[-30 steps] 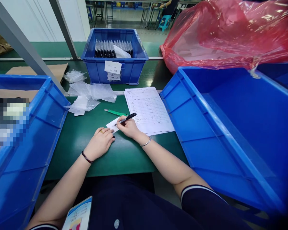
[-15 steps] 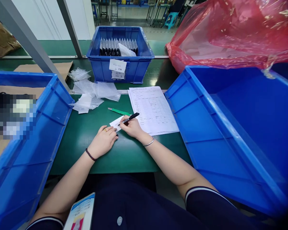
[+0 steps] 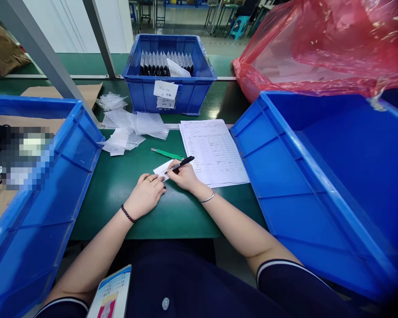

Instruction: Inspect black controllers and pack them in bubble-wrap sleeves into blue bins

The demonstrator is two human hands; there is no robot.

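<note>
A small white paper slip (image 3: 161,169) lies on the green tabletop (image 3: 182,216), partly under my fingers, with some handwriting on it. My right hand (image 3: 183,176) is closed round a black marker pen (image 3: 187,160), its tip down at the slip. Flat on the table, my left hand (image 3: 146,194) has its fingers stretched out, and the fingertips rest on the slip's lower edge. Just beyond the slip lies a green utility knife (image 3: 166,153). Printed form sheets (image 3: 215,152) are stacked to the right of the pen.
Large blue crates stand at the left (image 3: 58,176) and right (image 3: 305,190). A smaller labelled blue bin (image 3: 169,95) at the back holds several bagged items. Clear plastic bags (image 3: 132,123) lie before it. A red plastic bag (image 3: 318,53) bulges at the back right.
The view has shifted slightly. More handwriting shows on the slip. My right hand still grips the marker pen, and my left hand stays in place on the slip.
</note>
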